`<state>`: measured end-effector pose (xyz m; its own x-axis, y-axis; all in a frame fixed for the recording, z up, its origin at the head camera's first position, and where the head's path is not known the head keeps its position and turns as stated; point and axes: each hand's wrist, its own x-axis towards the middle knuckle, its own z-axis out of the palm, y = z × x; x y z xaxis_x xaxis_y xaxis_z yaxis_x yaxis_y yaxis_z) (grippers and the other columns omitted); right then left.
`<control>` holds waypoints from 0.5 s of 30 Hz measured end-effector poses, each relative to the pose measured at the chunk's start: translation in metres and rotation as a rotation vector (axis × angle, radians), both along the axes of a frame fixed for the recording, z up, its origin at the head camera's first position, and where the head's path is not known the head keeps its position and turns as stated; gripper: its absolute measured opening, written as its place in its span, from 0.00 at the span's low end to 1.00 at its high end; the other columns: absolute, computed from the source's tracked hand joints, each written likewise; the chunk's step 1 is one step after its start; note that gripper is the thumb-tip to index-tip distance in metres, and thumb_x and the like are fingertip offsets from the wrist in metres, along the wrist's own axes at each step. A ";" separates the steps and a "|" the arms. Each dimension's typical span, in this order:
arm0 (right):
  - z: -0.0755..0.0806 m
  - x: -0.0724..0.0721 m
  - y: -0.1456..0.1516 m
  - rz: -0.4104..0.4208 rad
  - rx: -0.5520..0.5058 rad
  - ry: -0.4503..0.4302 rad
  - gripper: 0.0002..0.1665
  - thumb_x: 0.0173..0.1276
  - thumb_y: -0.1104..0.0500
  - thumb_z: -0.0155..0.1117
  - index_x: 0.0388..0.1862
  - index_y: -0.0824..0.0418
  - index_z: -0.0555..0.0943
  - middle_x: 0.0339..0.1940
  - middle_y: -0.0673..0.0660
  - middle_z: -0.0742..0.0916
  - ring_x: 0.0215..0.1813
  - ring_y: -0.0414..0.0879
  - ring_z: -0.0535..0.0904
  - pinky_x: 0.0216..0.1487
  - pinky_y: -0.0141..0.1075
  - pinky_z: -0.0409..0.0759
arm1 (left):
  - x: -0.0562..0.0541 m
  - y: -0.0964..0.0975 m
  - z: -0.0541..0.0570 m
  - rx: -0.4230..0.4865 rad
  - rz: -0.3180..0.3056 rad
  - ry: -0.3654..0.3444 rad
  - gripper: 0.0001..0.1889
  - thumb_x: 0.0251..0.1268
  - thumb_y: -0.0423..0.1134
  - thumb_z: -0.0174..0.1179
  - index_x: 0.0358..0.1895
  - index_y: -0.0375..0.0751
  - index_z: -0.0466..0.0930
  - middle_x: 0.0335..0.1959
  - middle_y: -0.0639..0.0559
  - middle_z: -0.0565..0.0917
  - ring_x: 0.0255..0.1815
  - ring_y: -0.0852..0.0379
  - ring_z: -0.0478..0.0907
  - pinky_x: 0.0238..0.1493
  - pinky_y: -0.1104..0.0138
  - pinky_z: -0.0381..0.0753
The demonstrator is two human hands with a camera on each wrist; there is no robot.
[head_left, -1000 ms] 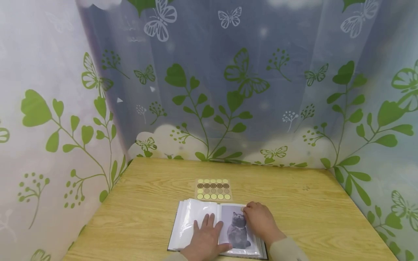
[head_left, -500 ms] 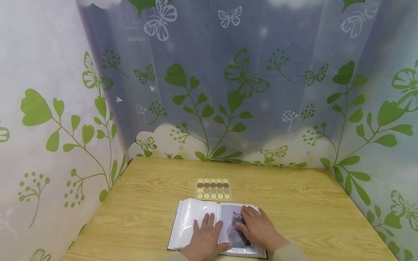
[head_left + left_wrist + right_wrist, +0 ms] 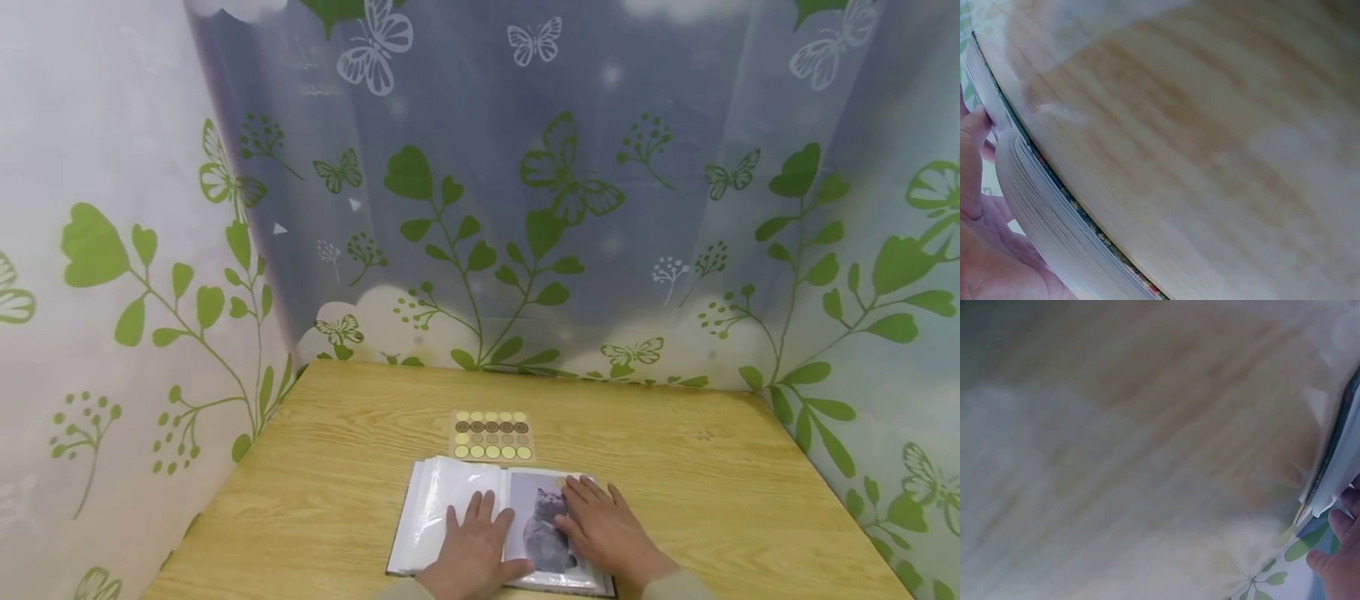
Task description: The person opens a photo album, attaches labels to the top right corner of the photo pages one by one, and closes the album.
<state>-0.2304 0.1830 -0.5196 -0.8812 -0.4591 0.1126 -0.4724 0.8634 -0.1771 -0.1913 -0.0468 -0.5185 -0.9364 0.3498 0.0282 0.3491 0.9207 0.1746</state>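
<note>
While my left hand (image 3: 476,550) and right hand (image 3: 609,527) rest straight-fingered on the album (image 3: 408,533), its glossy sleeves (image 3: 459,483) look slippery; I'd hold the stiff-looking cover (image 3: 1072,203) at its left edge.

A butterfly-patterned curtain (image 3: 480,108) backs a wooden table (image 3: 645,442).

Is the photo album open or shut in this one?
Open: the photo album lies spread on the table, a white page on the left and a cat picture on the right both showing.
</note>
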 end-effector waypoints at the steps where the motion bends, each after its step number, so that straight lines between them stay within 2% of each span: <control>1: 0.001 0.000 0.000 0.003 0.001 0.001 0.34 0.78 0.43 0.49 0.70 0.67 0.71 0.71 0.64 0.74 0.73 0.62 0.64 0.72 0.63 0.54 | 0.000 0.000 0.000 -0.003 0.002 0.002 0.44 0.56 0.72 0.59 0.67 0.44 0.72 0.71 0.36 0.67 0.72 0.37 0.62 0.64 0.34 0.63; 11: -0.010 -0.011 -0.001 0.029 -0.009 0.126 0.31 0.76 0.46 0.54 0.65 0.68 0.75 0.66 0.65 0.77 0.70 0.63 0.68 0.69 0.64 0.59 | -0.001 0.001 -0.002 -0.007 0.011 -0.005 0.44 0.56 0.72 0.58 0.68 0.44 0.72 0.72 0.36 0.67 0.73 0.37 0.61 0.64 0.35 0.63; 15: -0.009 -0.012 -0.005 0.014 -0.021 0.117 0.32 0.76 0.45 0.54 0.65 0.69 0.74 0.68 0.66 0.76 0.71 0.63 0.67 0.69 0.64 0.59 | -0.001 0.000 -0.001 -0.011 0.014 -0.013 0.44 0.56 0.73 0.57 0.68 0.45 0.71 0.72 0.37 0.66 0.73 0.37 0.60 0.65 0.35 0.63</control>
